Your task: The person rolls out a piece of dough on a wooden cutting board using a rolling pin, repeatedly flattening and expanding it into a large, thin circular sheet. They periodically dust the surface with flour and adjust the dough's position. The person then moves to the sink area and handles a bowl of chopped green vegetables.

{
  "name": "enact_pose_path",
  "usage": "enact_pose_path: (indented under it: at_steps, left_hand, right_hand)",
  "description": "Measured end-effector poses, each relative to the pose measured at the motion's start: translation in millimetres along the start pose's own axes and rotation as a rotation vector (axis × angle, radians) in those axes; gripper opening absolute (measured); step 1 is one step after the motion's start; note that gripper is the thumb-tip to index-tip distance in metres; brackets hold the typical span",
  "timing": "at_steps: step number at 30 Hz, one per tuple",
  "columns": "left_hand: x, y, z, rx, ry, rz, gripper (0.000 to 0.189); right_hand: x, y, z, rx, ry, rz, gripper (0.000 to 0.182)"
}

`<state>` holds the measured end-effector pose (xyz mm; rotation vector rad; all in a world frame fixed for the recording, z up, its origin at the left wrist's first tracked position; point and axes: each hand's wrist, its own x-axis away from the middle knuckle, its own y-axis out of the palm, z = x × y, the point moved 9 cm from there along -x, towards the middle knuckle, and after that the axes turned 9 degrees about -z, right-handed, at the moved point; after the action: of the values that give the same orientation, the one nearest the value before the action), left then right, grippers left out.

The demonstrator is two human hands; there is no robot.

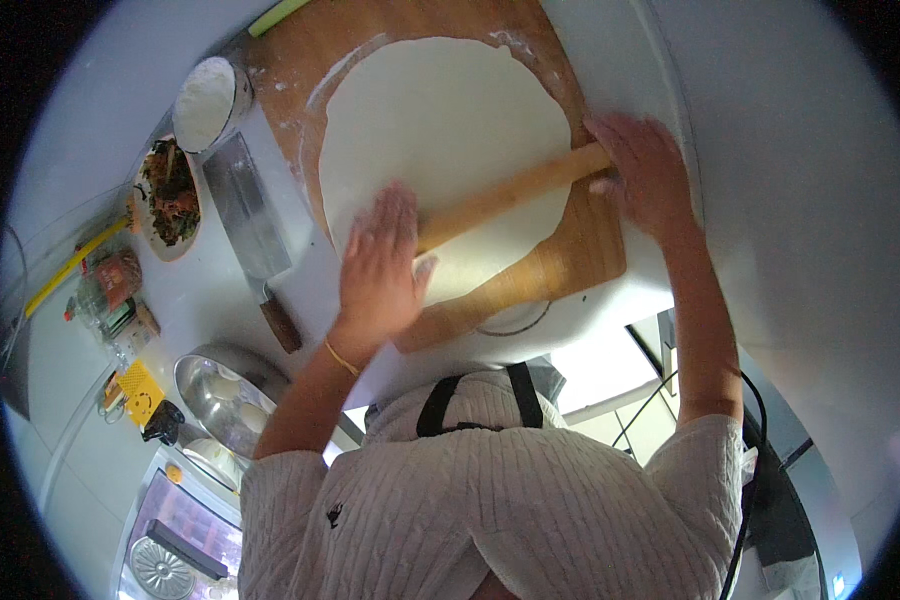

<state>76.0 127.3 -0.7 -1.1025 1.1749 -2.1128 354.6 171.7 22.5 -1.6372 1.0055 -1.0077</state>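
A large, thin round sheet of dough point(450, 120) lies on a wooden board point(592, 240). Slanting across its lower part is a wooden rolling pin point(510, 187). My left hand point(382, 262) covers the pin's left end, its fingers stretched out and its thumb on the near side. At the other end, past the dough's right edge, my right hand point(641, 176) has hold of the pin, its fingers slightly blurred. Streaks of flour show on the board around the dough's upper edge.
Left of the board are a bowl of flour point(206, 101), a cleaver point(244, 210), a dish of dark chopped food point(171, 199) and a steel bowl point(229, 397) with pale pieces inside. Farther left sit packaged goods point(112, 292). A green stalk-like item point(277, 16) lies at the board's top edge.
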Motion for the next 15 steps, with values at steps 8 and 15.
enact_pose_path:
  at_steps: [8,15]
  left_hand:
    - [59.3,36.4,55.8,0.036,0.125,0.009,0.071]
    - [90.8,26.8,63.2,0.159,0.242,0.134,0.046]
  right_hand:
    - [76.1,33.4,-18.7,0.058,0.124,0.053,0.066]
    - [113.6,56.7,-5.8,0.064,0.098,-0.061,0.055]
